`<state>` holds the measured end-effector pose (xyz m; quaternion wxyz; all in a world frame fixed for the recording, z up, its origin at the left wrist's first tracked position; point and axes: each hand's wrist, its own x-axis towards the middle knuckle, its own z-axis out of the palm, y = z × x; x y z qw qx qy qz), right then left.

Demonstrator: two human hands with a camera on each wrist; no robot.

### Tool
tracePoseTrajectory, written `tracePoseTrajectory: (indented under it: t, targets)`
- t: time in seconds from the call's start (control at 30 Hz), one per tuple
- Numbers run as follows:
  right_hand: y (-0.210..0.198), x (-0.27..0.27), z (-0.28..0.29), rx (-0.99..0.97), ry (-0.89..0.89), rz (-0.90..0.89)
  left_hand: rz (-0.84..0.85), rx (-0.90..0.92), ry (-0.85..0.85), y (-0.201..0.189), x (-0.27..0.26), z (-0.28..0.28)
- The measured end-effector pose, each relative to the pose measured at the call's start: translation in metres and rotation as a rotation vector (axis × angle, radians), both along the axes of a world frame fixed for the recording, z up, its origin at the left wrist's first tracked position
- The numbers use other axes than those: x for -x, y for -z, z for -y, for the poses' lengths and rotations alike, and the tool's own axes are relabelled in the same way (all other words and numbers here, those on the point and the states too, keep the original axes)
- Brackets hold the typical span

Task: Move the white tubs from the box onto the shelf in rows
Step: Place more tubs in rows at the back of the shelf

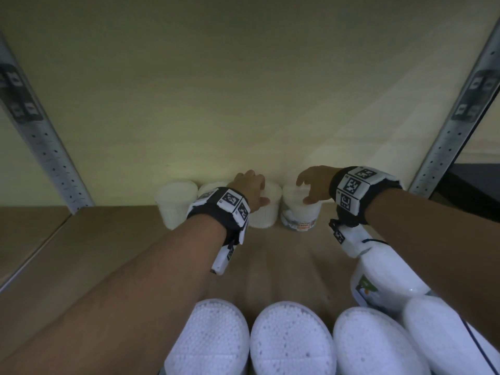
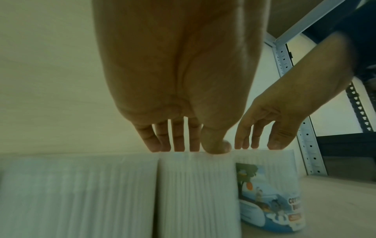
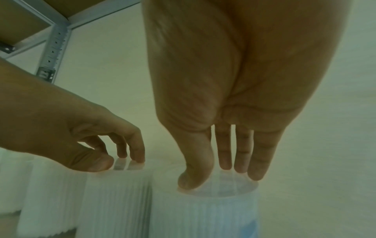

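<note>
Fingers [image 3: 241,154] touch upright tub [image 1: 300,211] lid (axis vertical).

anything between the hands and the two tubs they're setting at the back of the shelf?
Nothing visible. The left hand already has its fingertips on the plain tub's top, and the right hand on the labelled tub's lid. Both tubs stand on the shelf in the back row.

Both forearms are bare, with no sleeves in the head view. Each wrist wears a dark fabric band [image 1: 351,209] carrying white square tiles printed with black-and-white fiducial markers [image 1: 231,197]. A white elongated camera housing [image 1: 226,257] hangs under the left wrist band, also marked with a small coded tag; a similar white housing [image 1: 342,239] hangs under the right.
</note>
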<state>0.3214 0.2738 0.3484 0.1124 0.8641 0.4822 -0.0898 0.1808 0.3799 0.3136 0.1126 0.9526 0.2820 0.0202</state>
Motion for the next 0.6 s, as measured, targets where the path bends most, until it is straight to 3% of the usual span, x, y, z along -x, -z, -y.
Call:
tracePoseTrajectory:
  t: [0.2,0.6]
  targets:
    - [-0.0018,-0.0017,-0.0027,-0.013,0.003,-0.031,-0.006,-0.013,0.009,-0.0015,-0.0004,-0.0002]
    - [-0.0010,-0.0009,-0.0058,0.049,-0.096,0.098,-0.028,-0.007,0.034,-0.0046,-0.0004,-0.0004]
